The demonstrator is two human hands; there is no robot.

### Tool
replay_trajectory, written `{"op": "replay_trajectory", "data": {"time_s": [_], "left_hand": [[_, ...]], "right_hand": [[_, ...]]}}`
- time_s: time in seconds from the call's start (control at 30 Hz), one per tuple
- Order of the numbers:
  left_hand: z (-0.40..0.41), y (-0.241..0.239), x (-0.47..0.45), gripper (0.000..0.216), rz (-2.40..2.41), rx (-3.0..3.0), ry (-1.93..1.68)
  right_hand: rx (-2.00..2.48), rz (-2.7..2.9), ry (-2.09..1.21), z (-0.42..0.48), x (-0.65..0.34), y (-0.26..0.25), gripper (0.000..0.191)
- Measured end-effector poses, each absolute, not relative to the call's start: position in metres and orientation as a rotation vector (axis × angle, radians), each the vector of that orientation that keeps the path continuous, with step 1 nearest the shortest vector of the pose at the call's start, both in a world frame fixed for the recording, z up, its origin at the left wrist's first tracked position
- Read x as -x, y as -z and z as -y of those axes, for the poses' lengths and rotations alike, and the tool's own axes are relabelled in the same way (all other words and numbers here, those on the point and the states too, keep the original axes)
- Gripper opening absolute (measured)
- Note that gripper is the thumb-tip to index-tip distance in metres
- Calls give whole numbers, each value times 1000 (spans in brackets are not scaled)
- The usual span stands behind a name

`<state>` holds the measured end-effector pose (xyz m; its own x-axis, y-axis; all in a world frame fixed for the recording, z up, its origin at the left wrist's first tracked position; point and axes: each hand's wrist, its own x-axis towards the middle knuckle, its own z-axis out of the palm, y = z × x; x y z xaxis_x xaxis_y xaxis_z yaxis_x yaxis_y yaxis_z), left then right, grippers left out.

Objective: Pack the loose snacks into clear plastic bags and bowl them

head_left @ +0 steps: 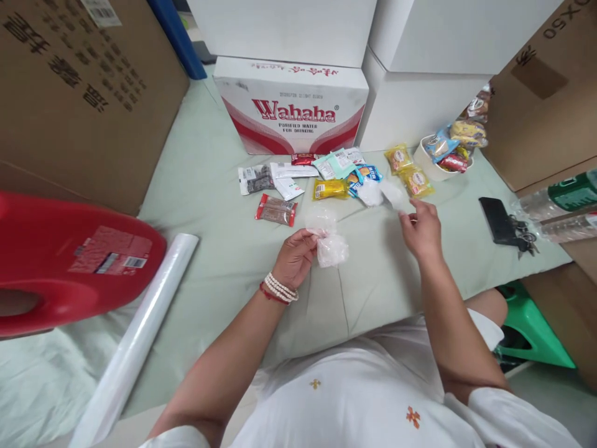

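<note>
My left hand (295,258), wearing beads at the wrist, pinches a crumpled clear plastic bag (333,250) above the table. My right hand (422,231) is closed, thumb against fingers, on a whitish translucent plastic piece (394,195). Just beyond it lies another crumpled clear wrapper (370,193). Snack packets are spread around: a brown packet with red ends (276,210), a yellow packet (330,189), a blue packet (368,174), a pale green sachet (340,163), a dark-filled sachet (256,179) and two yellow round-cake packets (416,182).
A Wahaha water carton (293,112) and white boxes (405,106) line the back. At right stand a white tub (431,165) of snacks, a black phone (498,221), keys (527,239) and bottles (569,198). A red jug (116,218) and plastic film roll (149,311) lie left.
</note>
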<state>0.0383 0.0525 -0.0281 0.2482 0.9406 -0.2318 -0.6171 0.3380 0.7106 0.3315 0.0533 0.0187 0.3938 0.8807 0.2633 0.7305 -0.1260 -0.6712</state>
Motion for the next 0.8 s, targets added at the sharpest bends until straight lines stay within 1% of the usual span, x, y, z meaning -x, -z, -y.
{"op": "replay_trajectory", "data": {"time_s": [0.07, 0.2, 0.27, 0.33, 0.4, 0.5, 0.67, 0.73, 0.8], "left_hand": [[-53, 29, -41, 25, -734, -553, -1154], [-53, 29, -42, 27, -752, -573, -1174], [-52, 29, -41, 27, -754, -566, -1185], [-53, 29, -42, 26, -748, -561, -1194], [-53, 29, -42, 26, -735, -557, -1197], [-54, 30, -42, 29, -730, -526, -1192], [-56, 29, -40, 32, -730, -427, -1190], [-57, 29, -39, 33, -727, -379, -1193], [-58, 29, -38, 34, -728, -353, -1196]], "right_hand": [[1720, 1393, -488, -42, -301, -16, 39], [1408, 1324, -1085, -27, -236, -6, 39], [1341, 1231, -1294, -29, -222, 0, 39], [1296, 1156, -1426, -33, -221, 6, 38], [1298, 1148, -1435, -35, -227, 9, 34], [1337, 1203, -1331, -34, -236, 8, 27], [1331, 1363, -1030, -21, -243, 3, 12], [1352, 1346, -951, -15, -245, 4, 10], [1382, 1289, -949, -9, -247, 4, 10]]}}
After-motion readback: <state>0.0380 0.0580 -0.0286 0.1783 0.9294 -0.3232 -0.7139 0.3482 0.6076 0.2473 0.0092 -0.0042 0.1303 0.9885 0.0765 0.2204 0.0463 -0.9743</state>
